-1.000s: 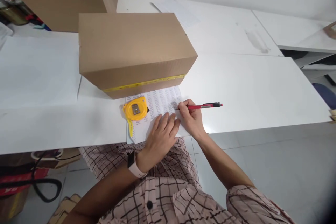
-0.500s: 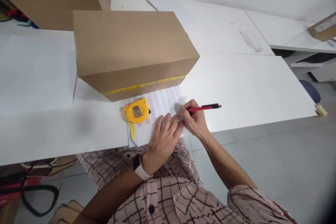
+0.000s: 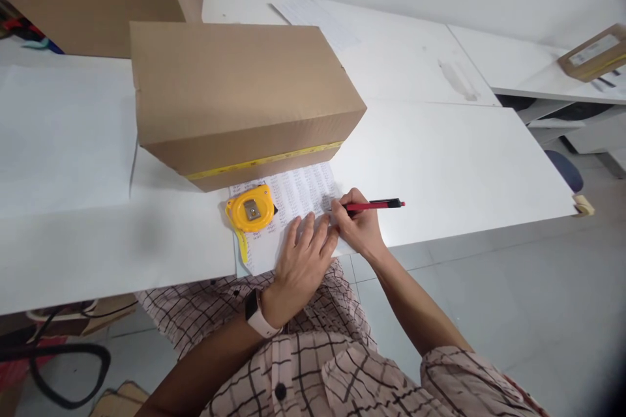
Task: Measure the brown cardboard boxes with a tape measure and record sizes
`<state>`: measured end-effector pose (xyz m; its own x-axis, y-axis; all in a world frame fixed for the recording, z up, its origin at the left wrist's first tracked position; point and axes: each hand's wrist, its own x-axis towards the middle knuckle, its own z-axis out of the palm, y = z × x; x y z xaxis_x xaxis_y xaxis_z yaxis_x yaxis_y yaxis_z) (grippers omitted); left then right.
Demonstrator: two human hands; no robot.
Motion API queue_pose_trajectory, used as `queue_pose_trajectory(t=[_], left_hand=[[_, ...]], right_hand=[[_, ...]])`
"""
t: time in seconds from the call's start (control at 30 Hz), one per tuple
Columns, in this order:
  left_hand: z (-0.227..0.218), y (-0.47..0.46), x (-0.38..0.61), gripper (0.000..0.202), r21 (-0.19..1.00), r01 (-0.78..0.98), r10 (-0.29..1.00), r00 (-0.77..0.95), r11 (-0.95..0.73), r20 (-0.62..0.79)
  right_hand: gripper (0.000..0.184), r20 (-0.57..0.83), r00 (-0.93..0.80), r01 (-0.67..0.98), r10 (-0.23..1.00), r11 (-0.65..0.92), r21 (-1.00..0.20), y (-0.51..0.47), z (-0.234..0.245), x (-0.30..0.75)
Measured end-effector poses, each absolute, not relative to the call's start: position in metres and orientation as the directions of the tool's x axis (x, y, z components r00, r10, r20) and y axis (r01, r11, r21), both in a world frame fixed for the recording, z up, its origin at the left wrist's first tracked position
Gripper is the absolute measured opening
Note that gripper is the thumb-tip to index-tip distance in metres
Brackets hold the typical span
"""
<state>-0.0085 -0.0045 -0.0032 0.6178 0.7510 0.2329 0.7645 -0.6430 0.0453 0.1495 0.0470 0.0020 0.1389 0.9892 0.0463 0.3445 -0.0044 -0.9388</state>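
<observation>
My right hand (image 3: 360,221) grips a red and black pen (image 3: 374,204), its tip down at the right part of a written sheet of paper (image 3: 306,187). Rows of small handwriting cover the sheet. My left hand (image 3: 306,254) lies flat on the lower part of the paper, fingers spread, close beside the right hand. On the sheet's left side rests a yellow tape measure (image 3: 252,209) with a short end of yellow tape hanging out. Behind the paper stands a closed cardboard box (image 3: 239,88) with yellow tape along its lower front side; it hides the sheet's far edge.
A larger cardboard box (image 3: 107,0) stands at the back left of the white table (image 3: 454,163). Another sheet of paper (image 3: 313,16) lies by the wall. At the far right is a small box (image 3: 594,52). The table's front edge runs just before my body.
The view has shifted slightly, so most things appear a little further left. My right hand's pen has tilted a little; my left hand stays on the paper.
</observation>
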Motion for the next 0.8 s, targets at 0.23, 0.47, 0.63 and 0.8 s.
queue_pose_trajectory(t=[0.23,0.47,0.63,0.8], left_hand=[[-0.0074,-0.0057,-0.009,0.048,0.079,0.761,0.758,0.619,-0.644,0.208],[-0.0098,-0.0054,-0.0094,0.049,0.088,0.76,0.759,0.621,-0.644,0.197],[-0.0089,-0.0054,-0.0087,0.049,0.085,0.766,0.765,0.615,-0.637,0.189],[-0.0055,-0.0052,-0.0089,0.049,0.081,0.763,0.761,0.62,-0.642,0.193]], right_hand=[[0.026,0.062,0.135,0.377,0.989,0.007,-0.926,0.0469,0.005,0.1488],[0.025,0.072,0.125,0.381,0.99,0.019,-0.925,0.0467,0.0024,0.1491],[0.026,0.067,0.145,0.38,0.987,0.007,-0.925,0.0471,0.0048,0.1486],[0.026,0.07,0.128,0.375,0.989,0.017,-0.927,0.0469,0.0046,0.1483]])
